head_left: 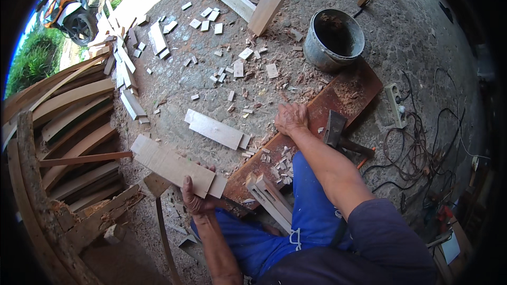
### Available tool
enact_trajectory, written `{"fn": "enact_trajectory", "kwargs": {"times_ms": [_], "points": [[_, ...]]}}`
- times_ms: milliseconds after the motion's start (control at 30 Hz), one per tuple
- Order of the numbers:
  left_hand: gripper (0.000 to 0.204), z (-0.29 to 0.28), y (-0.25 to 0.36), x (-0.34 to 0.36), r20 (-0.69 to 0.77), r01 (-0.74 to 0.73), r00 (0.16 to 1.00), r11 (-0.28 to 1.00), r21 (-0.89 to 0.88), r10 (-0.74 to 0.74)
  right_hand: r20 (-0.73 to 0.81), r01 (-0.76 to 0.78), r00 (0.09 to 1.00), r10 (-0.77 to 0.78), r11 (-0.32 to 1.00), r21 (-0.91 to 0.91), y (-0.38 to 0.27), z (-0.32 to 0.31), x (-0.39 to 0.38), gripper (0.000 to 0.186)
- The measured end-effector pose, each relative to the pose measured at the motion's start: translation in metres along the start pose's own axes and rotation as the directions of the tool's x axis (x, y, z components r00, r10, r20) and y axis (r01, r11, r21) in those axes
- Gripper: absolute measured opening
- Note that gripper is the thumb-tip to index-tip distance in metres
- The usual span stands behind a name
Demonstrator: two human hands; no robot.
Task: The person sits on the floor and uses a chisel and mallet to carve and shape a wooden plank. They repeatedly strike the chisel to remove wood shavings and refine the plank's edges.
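My left hand grips a pale, flat wooden board near its right end. A narrower tongue shows at that end, by my palm. Ahead of me, my right hand rests at the edge of a long reddish-brown plank. Its fingers are curled in, and anything inside them is hidden. A dark hammer or hatchet head stands beside my right forearm, with a handle behind it. Between my knees lean slotted wooden pieces. Another pale board lies on the ground ahead.
A grey bucket stands at the plank's far end. Stacked curved timbers fill the left side. Small offcuts and chips litter the ground. At right lie tangled cords and a power strip. Wooden legs rise at the back.
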State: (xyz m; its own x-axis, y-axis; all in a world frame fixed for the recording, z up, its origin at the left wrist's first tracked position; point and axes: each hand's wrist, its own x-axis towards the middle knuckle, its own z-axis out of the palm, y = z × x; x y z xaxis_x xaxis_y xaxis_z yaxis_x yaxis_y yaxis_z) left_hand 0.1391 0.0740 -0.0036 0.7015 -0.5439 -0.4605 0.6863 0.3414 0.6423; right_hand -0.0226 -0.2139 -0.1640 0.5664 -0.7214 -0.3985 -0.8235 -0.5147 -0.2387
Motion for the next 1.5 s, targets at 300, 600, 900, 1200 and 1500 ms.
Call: {"fn": "enact_trajectory", "kwargs": {"times_ms": [300, 600, 900, 1200, 1500], "points": [[0.049, -0.068, 0.031, -0.11, -0.165, -0.257, 0.886, 0.756, 0.602, 0.433, 0.007, 0.014, 1.0, -0.014, 1.0, 0.007, -0.009, -0.008, -0.007, 0.045], [0.044, -0.139, -0.004, -0.144, -0.139, -0.288, 0.769, 0.532, 0.796, 0.624, 0.04, 0.97, 0.24, -0.97, 0.239, -0.042, -0.152, 0.021, -0.151, 0.029], [0.046, -0.125, -0.004, -0.142, -0.014, -0.368, 0.759, 0.446, 0.816, 0.651, 0.394, 0.957, 0.182, -0.901, 0.069, -0.283, -0.178, 0.05, -0.168, 0.021], [0.065, -0.148, -0.014, -0.126, 0.008, -0.258, 0.826, 0.365, 0.894, 0.564, 0.218, 0.561, 0.81, -0.544, 0.828, -0.015, -0.171, 0.009, -0.093, 0.038], [0.055, -0.103, -0.022, -0.095, 0.059, -0.354, 0.796, 0.383, 0.853, 0.602, -0.141, 0.468, 0.88, -0.453, 0.877, 0.109, -0.099, 0.05, -0.229, 0.096]]}}
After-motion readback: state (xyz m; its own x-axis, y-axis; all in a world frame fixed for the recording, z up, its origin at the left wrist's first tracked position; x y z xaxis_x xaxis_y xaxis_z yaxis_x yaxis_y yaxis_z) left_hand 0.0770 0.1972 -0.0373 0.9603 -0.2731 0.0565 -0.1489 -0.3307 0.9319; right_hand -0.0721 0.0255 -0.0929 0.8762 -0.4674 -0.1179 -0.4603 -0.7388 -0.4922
